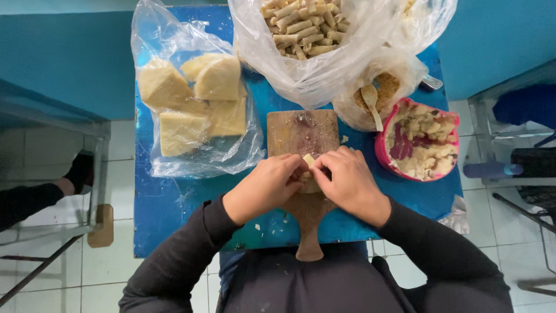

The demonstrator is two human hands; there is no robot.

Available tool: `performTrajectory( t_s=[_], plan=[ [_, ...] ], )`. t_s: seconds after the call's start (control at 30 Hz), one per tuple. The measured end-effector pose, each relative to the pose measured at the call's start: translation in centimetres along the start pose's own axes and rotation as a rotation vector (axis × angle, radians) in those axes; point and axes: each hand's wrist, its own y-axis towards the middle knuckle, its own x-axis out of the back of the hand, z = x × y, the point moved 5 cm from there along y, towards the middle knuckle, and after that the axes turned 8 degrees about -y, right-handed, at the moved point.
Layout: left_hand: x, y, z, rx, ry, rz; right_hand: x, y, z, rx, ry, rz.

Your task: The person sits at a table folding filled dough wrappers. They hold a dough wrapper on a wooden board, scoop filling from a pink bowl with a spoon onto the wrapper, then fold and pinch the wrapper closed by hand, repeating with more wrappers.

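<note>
a small pale piece of dough [309, 159] is pinched between both hands over a wooden cutting board [301, 132] that lies at the middle of a blue desk [174, 203], its handle pointed toward the person. the left hand [267, 186] is curled with its fingertips closed on the piece from the left; the right hand [349, 182] is curled the same way, closed on it from the right, so that the two hands touch above the lower half of the board. most of the piece is hidden by the fingers, and only a pale corner is seen between them. black sleeves [191, 255] are worn on both arms.

to the left of the board, a clear plastic bag [174, 156] is laid open, with large pale yellow blocks [200, 98] inside it. at the far edge of the desk, a second clear bag [324, 69] is filled with small rolled sticks [301, 26]. just right of the board, a smaller bag of brownish crumbs [383, 87] is seen with a wooden spoon [372, 104] resting in it. beside it, near the right hand, a pink bowl [381, 152] is lined with plastic and holds pale chunks [425, 148]. white crumbs are scattered on the desk near the left wrist. a tiled floor [116, 278] is visible below the desk.
</note>
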Motion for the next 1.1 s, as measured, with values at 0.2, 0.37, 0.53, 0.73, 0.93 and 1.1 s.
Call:
performTrajectory(
  t_s=[0.2,0.37,0.53,0.73,0.93,1.1],
  plan=[
    [-0.3,-0.6,-1.0,-0.094,0.099,-0.155,0.3,-0.4,0.5,-0.021,-0.007,0.028],
    [-0.8,-1.2,-1.3,-0.077,0.205,-0.202,1.0,-0.4,0.4,-0.026,0.002,-0.009],
    [-1.0,-1.3,-1.5,-0.125,0.293,-0.155,1.6,-0.6,1.4,0.064,0.001,-0.043],
    [-1.2,-1.5,-1.8,-0.141,0.353,-0.057,2.6,-1.1,2.6,0.15,-0.057,-0.031],
    [-1.2,-1.5,-1.7,-0.099,0.375,-0.041,1.9,-0.6,2.1,0.097,-0.01,-0.057],
    [-1.0,-1.2,-1.8,-0.146,0.358,-0.137,0.9,0.5,0.1,-0.069,0.144,0.066]
  ],
)
